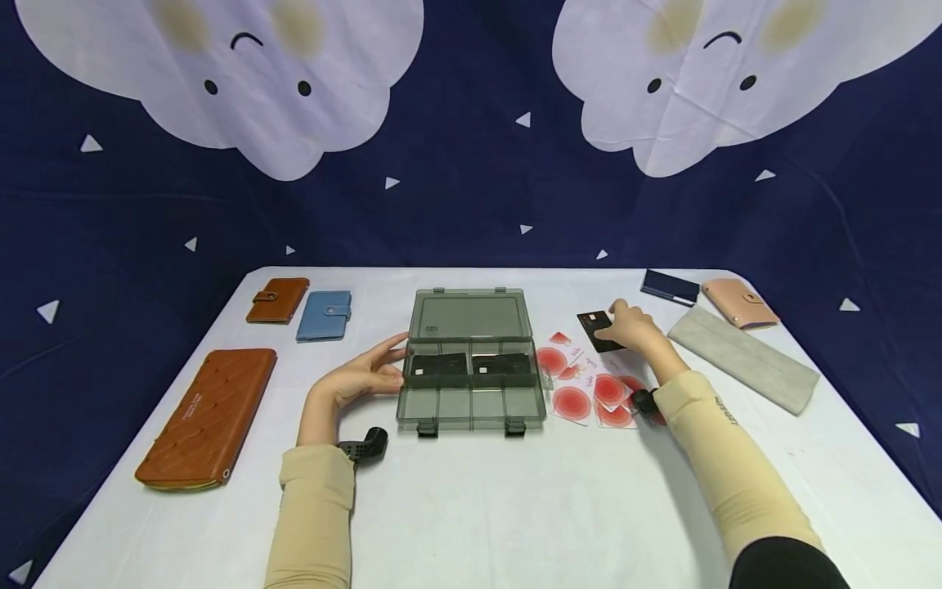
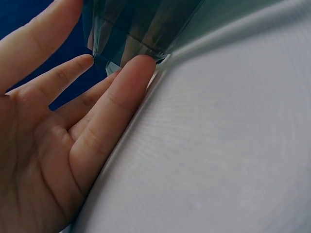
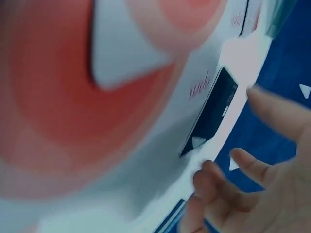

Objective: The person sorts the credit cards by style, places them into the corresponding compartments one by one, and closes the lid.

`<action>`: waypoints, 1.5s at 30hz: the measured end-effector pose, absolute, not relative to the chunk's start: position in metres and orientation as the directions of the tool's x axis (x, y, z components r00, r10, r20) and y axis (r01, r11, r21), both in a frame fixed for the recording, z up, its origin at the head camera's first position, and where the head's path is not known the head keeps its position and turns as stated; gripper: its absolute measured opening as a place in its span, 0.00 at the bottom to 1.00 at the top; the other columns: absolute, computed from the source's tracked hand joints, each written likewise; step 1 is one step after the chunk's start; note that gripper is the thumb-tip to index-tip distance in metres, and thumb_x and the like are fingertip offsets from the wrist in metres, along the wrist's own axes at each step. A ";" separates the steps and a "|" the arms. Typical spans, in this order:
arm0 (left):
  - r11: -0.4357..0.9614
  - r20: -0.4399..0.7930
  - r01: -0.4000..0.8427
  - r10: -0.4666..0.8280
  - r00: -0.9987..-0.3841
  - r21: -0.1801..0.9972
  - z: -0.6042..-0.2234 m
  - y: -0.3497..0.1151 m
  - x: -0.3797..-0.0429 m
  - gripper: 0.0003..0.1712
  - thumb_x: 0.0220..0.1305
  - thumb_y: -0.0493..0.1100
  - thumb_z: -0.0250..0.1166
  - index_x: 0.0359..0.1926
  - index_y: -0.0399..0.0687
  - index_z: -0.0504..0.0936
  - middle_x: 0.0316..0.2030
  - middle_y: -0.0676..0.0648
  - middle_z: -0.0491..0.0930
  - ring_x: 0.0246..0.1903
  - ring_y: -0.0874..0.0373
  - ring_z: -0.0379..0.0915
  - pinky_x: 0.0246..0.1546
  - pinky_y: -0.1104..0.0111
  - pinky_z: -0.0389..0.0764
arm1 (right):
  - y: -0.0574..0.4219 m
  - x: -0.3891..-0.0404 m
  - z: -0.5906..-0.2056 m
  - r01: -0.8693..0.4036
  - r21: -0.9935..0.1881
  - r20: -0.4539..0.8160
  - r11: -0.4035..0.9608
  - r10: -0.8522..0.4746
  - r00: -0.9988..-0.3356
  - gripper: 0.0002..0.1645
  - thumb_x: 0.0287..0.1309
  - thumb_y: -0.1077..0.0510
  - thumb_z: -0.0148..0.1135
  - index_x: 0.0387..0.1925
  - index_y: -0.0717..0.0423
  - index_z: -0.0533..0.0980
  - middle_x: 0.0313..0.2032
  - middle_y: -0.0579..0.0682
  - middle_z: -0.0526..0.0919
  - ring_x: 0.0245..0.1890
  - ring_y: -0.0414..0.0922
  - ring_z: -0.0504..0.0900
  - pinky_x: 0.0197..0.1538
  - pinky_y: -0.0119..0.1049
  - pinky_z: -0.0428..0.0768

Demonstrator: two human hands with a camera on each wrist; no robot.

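Note:
A clear grey-green plastic case (image 1: 471, 409) lies with its lid (image 1: 468, 315) raised at the back. Two black cards (image 1: 439, 365) lie side by side in its compartments. At its left wall, my left hand (image 1: 362, 376) touches the side with its fingers extended. On the right, my right hand (image 1: 634, 329) is over a black card (image 1: 592, 321) with a small pale chip mark. The right wrist view has that card (image 3: 211, 109) flat, with the fingers spread apart from it. Red-and-white cards (image 1: 572, 402) lie in an overlapping spread between the case and my right forearm.
To the left are a large brown wallet (image 1: 209, 417), a small brown wallet (image 1: 280, 300) and a blue wallet (image 1: 324, 316). A dark blue card holder (image 1: 670, 287), a peach wallet (image 1: 739, 303) and a grey fabric pouch (image 1: 743, 358) lie at the right.

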State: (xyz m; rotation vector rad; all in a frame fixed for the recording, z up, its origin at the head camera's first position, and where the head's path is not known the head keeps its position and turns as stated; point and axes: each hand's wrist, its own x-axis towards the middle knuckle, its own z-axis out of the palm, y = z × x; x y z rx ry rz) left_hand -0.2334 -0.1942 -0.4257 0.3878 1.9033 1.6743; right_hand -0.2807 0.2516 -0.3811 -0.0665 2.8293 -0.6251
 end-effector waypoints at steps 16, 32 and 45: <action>0.150 -0.221 -0.164 0.558 -0.800 0.975 -0.427 -0.193 -0.234 0.53 0.55 0.29 0.62 0.73 0.53 0.41 0.70 0.35 0.43 0.42 0.60 0.74 0.44 0.67 0.75 | 0.299 -0.364 -0.464 0.147 -0.386 -0.379 0.910 -0.011 -0.925 0.63 0.31 0.37 0.74 0.55 0.80 0.59 0.49 0.72 0.67 0.43 0.59 0.69 0.47 0.50 0.71; 0.162 -0.215 -0.148 0.560 -0.800 0.976 -0.427 -0.194 -0.234 0.53 0.55 0.28 0.62 0.73 0.53 0.41 0.70 0.35 0.42 0.41 0.61 0.73 0.44 0.68 0.75 | 0.218 -0.282 -0.367 -0.071 -0.642 -0.009 0.764 -0.101 -0.995 0.15 0.58 0.66 0.48 0.46 0.71 0.68 0.47 0.70 0.73 0.45 0.58 0.71 0.50 0.50 0.68; 0.169 -0.213 -0.142 0.557 -0.803 0.975 -0.428 -0.194 -0.235 0.54 0.54 0.29 0.64 0.73 0.54 0.41 0.70 0.35 0.43 0.42 0.62 0.73 0.44 0.68 0.75 | 0.168 -0.259 -0.354 -0.177 -0.813 0.011 0.555 -0.288 -0.957 0.16 0.65 0.62 0.48 0.49 0.68 0.73 0.45 0.64 0.76 0.47 0.55 0.72 0.52 0.51 0.68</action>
